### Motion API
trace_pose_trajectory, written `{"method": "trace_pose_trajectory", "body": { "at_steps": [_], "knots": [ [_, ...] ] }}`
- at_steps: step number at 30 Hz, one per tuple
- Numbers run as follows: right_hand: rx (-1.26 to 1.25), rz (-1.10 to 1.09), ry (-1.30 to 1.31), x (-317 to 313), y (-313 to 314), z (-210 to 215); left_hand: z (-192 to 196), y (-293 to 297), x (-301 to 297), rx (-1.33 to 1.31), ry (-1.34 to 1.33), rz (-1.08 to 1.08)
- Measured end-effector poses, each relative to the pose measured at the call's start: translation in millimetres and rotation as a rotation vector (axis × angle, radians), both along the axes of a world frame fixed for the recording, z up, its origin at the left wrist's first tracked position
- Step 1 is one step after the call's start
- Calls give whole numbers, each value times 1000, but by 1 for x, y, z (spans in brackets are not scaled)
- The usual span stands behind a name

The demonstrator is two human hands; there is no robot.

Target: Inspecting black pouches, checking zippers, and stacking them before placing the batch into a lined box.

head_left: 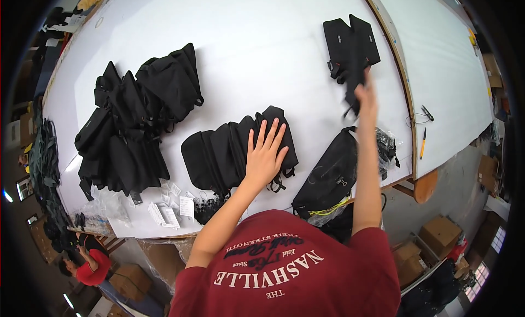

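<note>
My left hand (266, 156) lies with fingers spread flat on a row of overlapping black fabric bags (219, 153) in the middle of the white table. Farther off to the right, my right hand (367, 98) is smeared by motion. A dark, blurred black bag (355, 63) seems to be held between its thumb and fingers, seen nearly edge-on. Right behind it, black bags (336, 35) with small light labels lie on the table. Straps dangle below the right hand. I cannot make out its fingertips clearly.
A heap of black bags (128, 125) covers the table's left part. White tags (164, 214) and clear plastic (106, 205) lie at the near edge. A larger black bag (328, 177) rests by my right forearm. Beyond a wooden strip (399, 60) lies an orange pen (423, 143). Another person (93, 268) is at lower left.
</note>
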State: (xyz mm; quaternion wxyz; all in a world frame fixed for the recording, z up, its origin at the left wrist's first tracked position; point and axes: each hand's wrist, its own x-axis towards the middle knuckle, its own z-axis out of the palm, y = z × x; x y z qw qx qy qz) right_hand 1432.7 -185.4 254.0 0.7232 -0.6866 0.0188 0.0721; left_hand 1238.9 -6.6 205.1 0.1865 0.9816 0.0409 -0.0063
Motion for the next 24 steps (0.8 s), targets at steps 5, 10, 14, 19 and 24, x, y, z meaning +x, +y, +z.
{"method": "trace_pose_trajectory", "body": {
  "at_steps": [5, 10, 14, 19, 24],
  "knots": [
    [59, 310, 218, -129, 9, -70, 6, -4, 7, -82, -8, 1],
    [-228, 429, 94, -148, 10, -87, 10, -13, 15, -46, -94, 66],
    [-412, 560, 100, -118, -5, -85, 4, -18, 24, -59, -63, -41],
    [-582, -62, -448, 39, -24, -83, 2, -20, 21, -20, -36, -44],
    [-1032, -231, 5, 176, -36, -85, -1, -18, 21, -56, -48, -49]
  ]
}}
